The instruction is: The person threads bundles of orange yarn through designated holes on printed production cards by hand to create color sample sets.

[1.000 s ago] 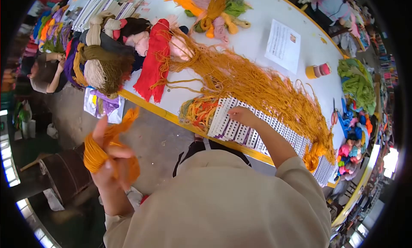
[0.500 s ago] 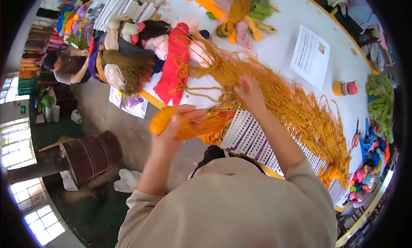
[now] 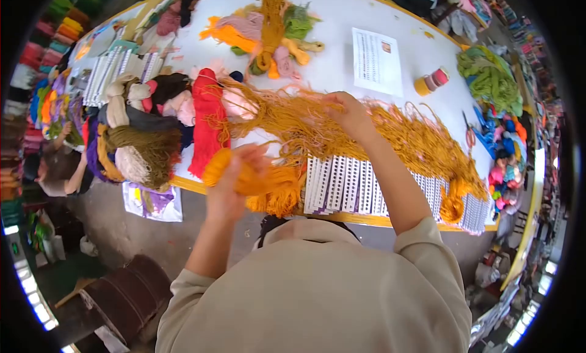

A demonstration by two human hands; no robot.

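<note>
My left hand (image 3: 235, 176) is closed round a bright orange yarn skein (image 3: 271, 181), whose loose end hangs over the table's front edge. My right hand (image 3: 353, 116) lies over a long spread of mustard-coloured yarn (image 3: 403, 133), with thumb and fingers pinched on some of its strands. Its fingertips are partly lost among the threads. Under the yarn, perforated white cards (image 3: 342, 185) line the front edge. A red yarn skein (image 3: 209, 124) lies just beyond my left hand.
Left on the table are olive and other skeins (image 3: 143, 148) and stacked white cards (image 3: 116, 75). Farther back lie mixed skeins (image 3: 268, 35), a printed sheet (image 3: 375, 60), thread spools (image 3: 432, 82) and scissors (image 3: 469, 133). Another person (image 3: 61, 173) is at left; a rusty drum (image 3: 128, 295) stands below.
The view has turned, so the table's front edge now runs nearly level and the scene sits farther left. My left hand still holds the orange skein; my right hand stays at the mustard yarn.
</note>
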